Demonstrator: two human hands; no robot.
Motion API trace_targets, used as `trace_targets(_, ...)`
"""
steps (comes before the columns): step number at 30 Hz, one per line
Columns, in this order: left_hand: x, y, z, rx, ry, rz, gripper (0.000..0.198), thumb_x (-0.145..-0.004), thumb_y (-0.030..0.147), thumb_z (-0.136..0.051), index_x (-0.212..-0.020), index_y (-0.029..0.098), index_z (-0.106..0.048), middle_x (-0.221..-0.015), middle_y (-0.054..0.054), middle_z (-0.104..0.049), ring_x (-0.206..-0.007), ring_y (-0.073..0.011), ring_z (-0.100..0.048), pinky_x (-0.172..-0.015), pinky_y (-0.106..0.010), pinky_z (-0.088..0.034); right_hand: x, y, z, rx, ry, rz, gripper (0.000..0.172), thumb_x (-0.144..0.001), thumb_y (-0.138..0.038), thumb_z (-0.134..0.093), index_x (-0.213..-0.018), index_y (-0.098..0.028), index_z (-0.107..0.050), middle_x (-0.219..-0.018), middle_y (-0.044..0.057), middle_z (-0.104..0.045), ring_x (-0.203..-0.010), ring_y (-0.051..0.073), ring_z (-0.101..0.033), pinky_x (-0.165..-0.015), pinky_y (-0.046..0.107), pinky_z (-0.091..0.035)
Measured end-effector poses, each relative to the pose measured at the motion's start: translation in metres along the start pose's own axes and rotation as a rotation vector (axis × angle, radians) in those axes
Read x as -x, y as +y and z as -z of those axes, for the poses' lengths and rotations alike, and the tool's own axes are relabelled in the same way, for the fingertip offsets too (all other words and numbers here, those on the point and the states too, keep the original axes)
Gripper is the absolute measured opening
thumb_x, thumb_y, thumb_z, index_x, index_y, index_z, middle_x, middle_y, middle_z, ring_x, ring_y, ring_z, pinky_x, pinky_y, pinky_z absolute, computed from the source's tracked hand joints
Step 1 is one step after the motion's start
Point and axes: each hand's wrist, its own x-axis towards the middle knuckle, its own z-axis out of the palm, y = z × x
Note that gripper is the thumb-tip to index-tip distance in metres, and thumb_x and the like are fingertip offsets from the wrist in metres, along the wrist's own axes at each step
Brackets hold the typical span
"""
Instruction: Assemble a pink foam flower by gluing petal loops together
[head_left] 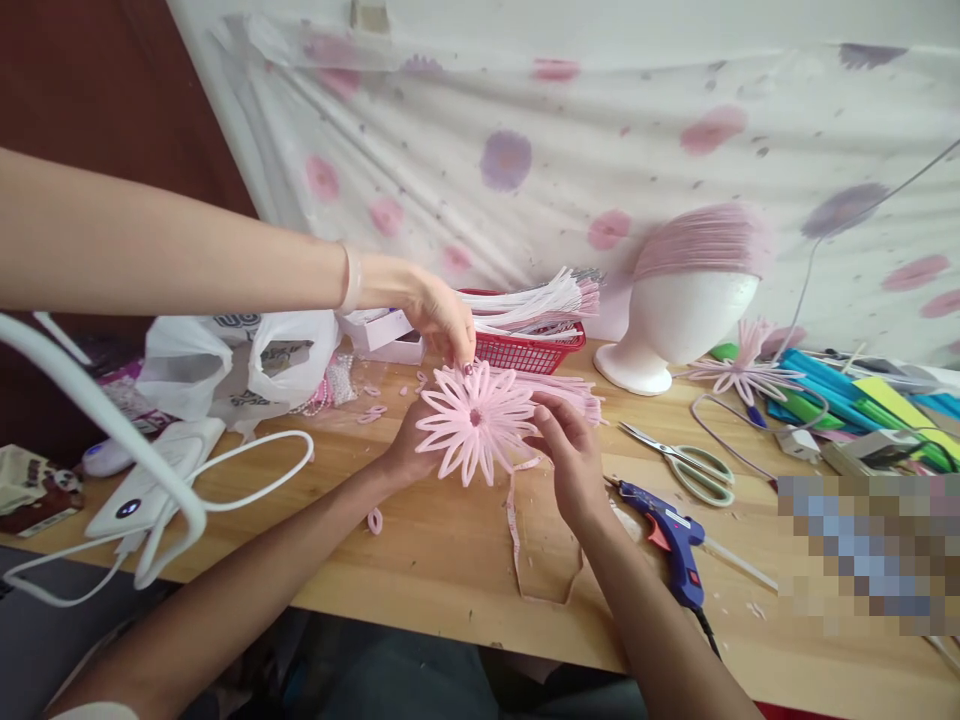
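Flower-printed sheeting (585, 130) backs the wooden bench (435, 590). Above the bench, a pink looped flower (487, 430) covers most of the left hand (412, 440); I cannot tell its grip. Apart from it, the right hand (574, 455) meets the flower's edge, fingertips partly hidden, hold unclear. Another person's hand (442, 315) reaches its top petals. Pixelation (870, 555) masks the bench's right side.

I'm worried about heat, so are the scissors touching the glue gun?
Apart. The head view shows a strip of tabletop running between the scissors and the glue gun.
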Motion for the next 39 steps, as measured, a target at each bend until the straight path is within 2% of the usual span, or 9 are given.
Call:
trace_targets(5,0.010,0.003,0.007,-0.190,-0.121,-0.109,0.021,-0.078,0.038,-0.078,-0.070,0.021,-0.069,-0.082,-0.007,-0.073,-0.084,-0.0246,-0.067,-0.085,-0.039,-0.054,0.003,-0.008,-0.015,-0.161,-0.228,-0.090,0.032,-0.079,-0.048,-0.082,-0.102,-0.026,-0.080,-0.099,0.003,-0.080,-0.091,0.023,-0.073,-0.087,0.034,-0.055)
trace_targets(12,0.012,0.018,0.004,-0.032,-0.115,-0.001,0.017,-0.072,0.030,-0.082,-0.073,0.017,-0.072,-0.078,-0.006,-0.074,-0.075,-0.0208,-0.066,-0.074,-0.033,-0.053,0.001,-0.002,-0.021,-0.192,-0.097,-0.154,0.027,-0.070,-0.040,-0.087,-0.088,-0.022,-0.081,-0.083,0.002,-0.078,-0.071,0.019,-0.068,-0.072,0.032,-0.054)
trace_targets(18,0.012,0.032,0.011,0.504,-0.122,0.385,0.021,-0.063,0.030,-0.084,-0.079,0.018,-0.075,-0.080,-0.006,-0.076,-0.073,-0.0198,-0.070,-0.068,-0.029,-0.054,-0.003,-0.006,-0.023,-0.241,-0.051,-0.159,0.021,-0.069,-0.036,-0.086,-0.084,-0.022,-0.080,-0.080,0.001,-0.077,-0.068,0.018,-0.067,-0.071,0.031,-0.054)
trace_targets(21,0.012,0.038,0.015,0.683,-0.130,0.483,0.031,-0.067,0.044,-0.080,-0.084,0.018,-0.076,-0.084,-0.008,-0.077,-0.073,-0.0216,-0.070,-0.062,-0.030,-0.054,-0.003,-0.006,-0.023,-0.217,-0.039,-0.125,0.021,-0.071,-0.036,-0.085,-0.087,-0.023,-0.080,-0.084,0.002,-0.078,-0.071,0.019,-0.068,-0.073,0.032,-0.055)
trace_targets(24,0.014,0.044,0.012,0.714,-0.120,0.510,0.046,-0.070,0.059,-0.077,-0.090,0.018,-0.076,-0.092,-0.011,-0.078,-0.081,-0.0254,-0.072,-0.066,-0.034,-0.058,0.001,-0.002,-0.023,-0.192,-0.025,-0.094,0.021,-0.075,-0.038,-0.083,-0.091,-0.024,-0.081,-0.088,0.002,-0.079,-0.075,0.020,-0.070,-0.076,0.034,-0.056)
trace_targets(30,0.021,0.047,-0.004,0.610,-0.007,0.550,0.034,-0.065,0.035,-0.094,-0.086,0.016,-0.075,-0.083,-0.004,-0.077,-0.072,-0.0157,-0.070,-0.069,-0.027,-0.055,0.016,0.002,-0.022,-0.074,-0.036,-0.050,0.022,-0.081,-0.042,-0.080,-0.095,-0.025,-0.078,-0.090,0.002,-0.077,-0.083,0.021,-0.071,-0.078,0.034,-0.056)
trace_targets(33,0.022,0.049,-0.007,0.586,0.004,0.534,0.032,-0.065,0.034,-0.094,-0.084,0.015,-0.076,-0.080,-0.003,-0.077,-0.072,-0.0155,-0.070,-0.070,-0.027,-0.055,0.018,-0.007,-0.018,0.082,0.018,0.040,0.031,-0.082,-0.042,-0.079,-0.109,-0.027,-0.073,-0.098,0.003,-0.074,-0.087,0.021,-0.069,-0.076,0.033,-0.055)
trace_targets(36,0.021,0.050,-0.007,0.591,0.025,0.557,0.035,-0.062,0.035,-0.096,-0.083,0.015,-0.077,-0.079,-0.004,-0.078,-0.072,-0.0164,-0.071,-0.069,-0.027,-0.055,0.012,-0.024,-0.014,0.313,0.091,0.279,0.043,-0.082,-0.038,-0.078,-0.124,-0.032,-0.068,-0.117,0.005,-0.069,-0.099,0.023,-0.066,-0.081,0.037,-0.056)
trace_targets(39,0.020,0.048,-0.005,0.604,0.031,0.595,0.035,-0.061,0.035,-0.096,-0.083,0.015,-0.077,-0.077,-0.004,-0.078,-0.071,-0.0173,-0.073,-0.069,-0.027,-0.056,-0.002,-0.041,-0.016,0.537,-0.047,0.459,0.027,-0.085,-0.034,-0.075,-0.112,-0.032,-0.076,-0.117,0.007,-0.069,-0.110,0.028,-0.064,-0.097,0.047,-0.051)
